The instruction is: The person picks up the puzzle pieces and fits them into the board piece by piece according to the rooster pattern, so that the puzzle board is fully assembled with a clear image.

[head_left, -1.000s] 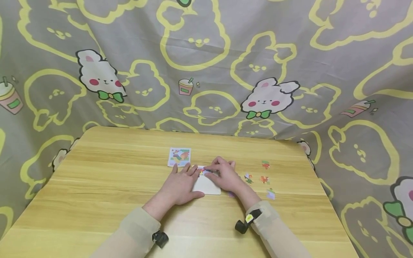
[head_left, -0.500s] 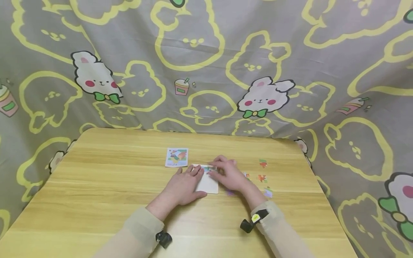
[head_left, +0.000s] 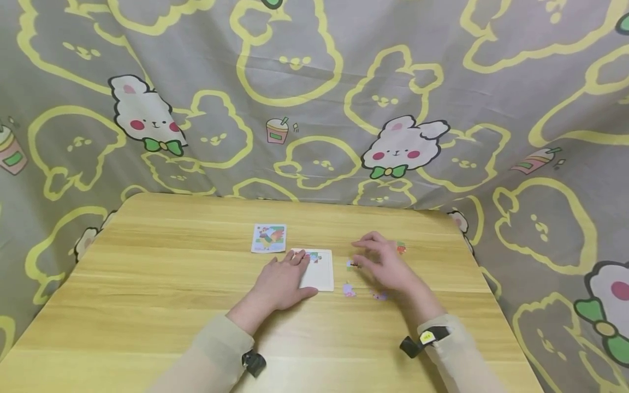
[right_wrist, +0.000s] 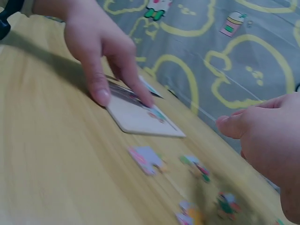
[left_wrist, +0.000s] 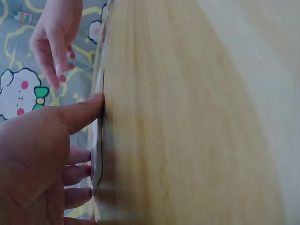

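Observation:
A white square puzzle board lies on the table with a few colourful pieces set along its far edge. My left hand rests on the board's left side, fingers extended and thumb at the near edge; in the left wrist view the thumb touches its rim. Right of the board, my right hand hovers over loose jigsaw pieces, fingers loosely bent and nothing between them. Below it in the right wrist view lie a purple piece and a green-and-red one. The hand hides some pieces in the head view.
A small picture card showing a rooster lies behind the board on the left. A red-and-green piece sits beyond my right hand. The wooden table ends at a grey patterned curtain.
My right hand has left the board's far edge and moved right, over the loose pieces. The pieces it worked on stay in the board. My left hand keeps its place on the board.

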The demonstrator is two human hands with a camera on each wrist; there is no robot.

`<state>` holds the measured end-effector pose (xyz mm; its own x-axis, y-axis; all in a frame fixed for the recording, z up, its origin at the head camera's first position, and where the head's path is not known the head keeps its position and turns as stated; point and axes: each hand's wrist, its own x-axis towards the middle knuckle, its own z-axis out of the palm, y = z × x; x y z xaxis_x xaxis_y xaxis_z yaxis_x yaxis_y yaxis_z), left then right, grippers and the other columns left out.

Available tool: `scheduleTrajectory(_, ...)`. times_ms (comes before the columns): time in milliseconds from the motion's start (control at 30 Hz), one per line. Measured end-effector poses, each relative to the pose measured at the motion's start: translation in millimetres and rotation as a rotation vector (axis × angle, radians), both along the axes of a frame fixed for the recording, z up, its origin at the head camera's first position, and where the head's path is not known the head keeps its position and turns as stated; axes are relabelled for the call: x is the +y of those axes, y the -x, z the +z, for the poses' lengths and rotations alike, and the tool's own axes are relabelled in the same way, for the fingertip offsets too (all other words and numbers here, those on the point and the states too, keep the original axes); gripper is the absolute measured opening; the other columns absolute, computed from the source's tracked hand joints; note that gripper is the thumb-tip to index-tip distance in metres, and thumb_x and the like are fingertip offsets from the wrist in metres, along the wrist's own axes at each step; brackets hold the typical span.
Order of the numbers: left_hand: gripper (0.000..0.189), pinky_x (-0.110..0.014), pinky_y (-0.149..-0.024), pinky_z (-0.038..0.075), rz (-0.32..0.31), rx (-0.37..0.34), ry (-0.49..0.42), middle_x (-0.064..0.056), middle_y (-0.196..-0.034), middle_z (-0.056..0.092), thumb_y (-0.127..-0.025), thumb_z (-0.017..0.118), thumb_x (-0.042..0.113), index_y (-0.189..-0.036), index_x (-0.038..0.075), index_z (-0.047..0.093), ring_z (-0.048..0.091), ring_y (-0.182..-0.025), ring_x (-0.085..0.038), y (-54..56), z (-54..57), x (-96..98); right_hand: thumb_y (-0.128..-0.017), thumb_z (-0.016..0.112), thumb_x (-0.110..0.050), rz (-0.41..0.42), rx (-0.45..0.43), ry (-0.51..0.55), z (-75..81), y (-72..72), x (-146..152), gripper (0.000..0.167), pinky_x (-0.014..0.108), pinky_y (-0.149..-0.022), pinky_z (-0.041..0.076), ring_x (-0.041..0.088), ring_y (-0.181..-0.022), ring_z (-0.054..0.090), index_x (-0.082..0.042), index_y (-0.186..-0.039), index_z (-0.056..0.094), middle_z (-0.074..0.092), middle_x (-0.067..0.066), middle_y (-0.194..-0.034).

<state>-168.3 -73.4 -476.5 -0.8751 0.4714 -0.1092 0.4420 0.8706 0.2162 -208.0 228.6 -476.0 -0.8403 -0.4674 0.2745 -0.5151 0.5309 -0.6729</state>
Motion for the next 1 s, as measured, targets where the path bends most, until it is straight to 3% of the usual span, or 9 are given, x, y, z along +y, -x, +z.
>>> scheduleTrajectory(67, 0.089, -0.064, -0.114, 0.038, 0.013, -0.005, -0.017, -0.013, -0.166, 0.041, -0.098, 0.065, 0.065, -0.161, 0.005, 0.045, 0.038, -0.152, -0.037, 0.5, -0.1, 0.7, -0.098, 0.077, -0.009, -0.011, 0.0, -0.004, 1.1, 0.4, 10.5, 0.034, 0.055, -0.097, 0.05, 0.033, -0.108, 0.062, 0.002, -0.13, 0.071, 0.062, 0.013, -0.124)
scheduleTrajectory(200, 0.089, -0.065, -0.114, 0.037, 0.027, -0.014, -0.042, -0.013, -0.166, 0.04, -0.096, 0.067, 0.063, -0.161, 0.006, 0.045, 0.037, -0.152, -0.037, 1.7, -0.7, 0.1, -0.098, 0.076, -0.007, -0.035, 0.017, -0.022, -0.8, 2.6, 30.4, 0.033, 0.062, -0.104, 0.033, 0.034, -0.107, 0.06, 0.003, -0.129, 0.071, 0.061, 0.011, -0.123)
scheduleTrajectory(267, 0.09, -0.065, -0.115, 0.037, 0.026, -0.017, -0.05, -0.013, -0.166, 0.04, -0.096, 0.069, 0.063, -0.161, 0.006, 0.045, 0.038, -0.152, -0.037, 2.1, -1.7, -1.1, -0.098, 0.075, -0.007, -0.049, 0.009, -0.026, -2.2, 3.7, 39.1, 0.033, 0.062, -0.104, 0.031, 0.034, -0.107, 0.059, 0.004, -0.128, 0.07, 0.06, 0.011, -0.122)
scheduleTrajectory(400, 0.091, -0.065, -0.115, 0.037, 0.018, -0.018, -0.065, -0.013, -0.166, 0.04, -0.095, 0.07, 0.063, -0.161, 0.006, 0.045, 0.038, -0.152, -0.037, 2.7, -3.9, -3.7, -0.099, 0.075, -0.008, -0.096, -0.033, -0.032, -2.1, 5.1, 54.2, 0.033, 0.05, -0.098, 0.046, 0.03, -0.105, 0.059, 0.004, -0.129, 0.07, 0.058, 0.009, -0.123)
scheduleTrajectory(500, 0.091, -0.065, -0.115, 0.036, 0.013, -0.017, -0.075, -0.014, -0.166, 0.04, -0.095, 0.07, 0.063, -0.161, 0.006, 0.045, 0.038, -0.152, -0.038, 3.2, -4.5, -4.7, -0.099, 0.075, -0.009, -0.123, -0.047, -0.05, -0.7, 7.5, 65.1, 0.033, 0.04, -0.086, 0.054, 0.03, -0.102, 0.059, 0.003, -0.129, 0.07, 0.057, 0.01, -0.124)
scheduleTrajectory(600, 0.09, -0.066, -0.115, 0.035, 0.009, -0.018, -0.081, -0.014, -0.166, 0.04, -0.095, 0.069, 0.063, -0.161, 0.006, 0.045, 0.038, -0.151, -0.038, 3.4, -3.8, -4.3, -0.099, 0.075, -0.01, -0.134, -0.046, -0.077, -1.3, 10.9, 76.7, 0.035, 0.046, -0.089, 0.052, 0.034, -0.105, 0.058, 0.005, -0.131, 0.069, 0.056, 0.013, -0.124)
scheduleTrajectory(733, 0.09, -0.067, -0.115, 0.035, 0.014, -0.028, -0.082, -0.013, -0.167, 0.039, -0.096, 0.069, 0.063, -0.161, 0.006, 0.045, 0.037, -0.152, -0.038, 2.4, -2.8, -3.8, -0.099, 0.077, -0.014, -0.164, -0.096, -0.088, -5.3, 13.4, 90.9, 0.041, 0.063, -0.103, 0.043, 0.039, -0.118, 0.054, 0.005, -0.134, 0.067, 0.053, 0.017, -0.128)
scheduleTrajectory(833, 0.089, -0.069, -0.116, 0.032, 0.024, -0.045, -0.084, -0.011, -0.168, 0.038, -0.096, 0.068, 0.063, -0.162, 0.007, 0.044, 0.034, -0.154, -0.037, 0.9, -2.3, -3.6, -0.099, 0.077, -0.015, -0.193, -0.143, -0.075, -7.4, 12.6, 98.7, 0.044, 0.066, -0.109, 0.037, 0.042, -0.125, 0.049, 0.006, -0.136, 0.065, 0.051, 0.019, -0.132)
scheduleTrajectory(1000, 0.089, -0.076, -0.114, 0.027, 0.032, -0.052, -0.081, -0.009, -0.169, 0.037, -0.097, 0.066, 0.063, -0.163, 0.008, 0.042, 0.032, -0.155, -0.037, -0.2, -2.7, -3.2, -0.099, 0.077, -0.015, -0.219, -0.142, -0.084, -10.4, 10.7, 107.6, 0.044, 0.07, -0.108, 0.036, 0.045, -0.124, 0.049, 0.006, -0.135, 0.066, 0.05, 0.022, -0.131)
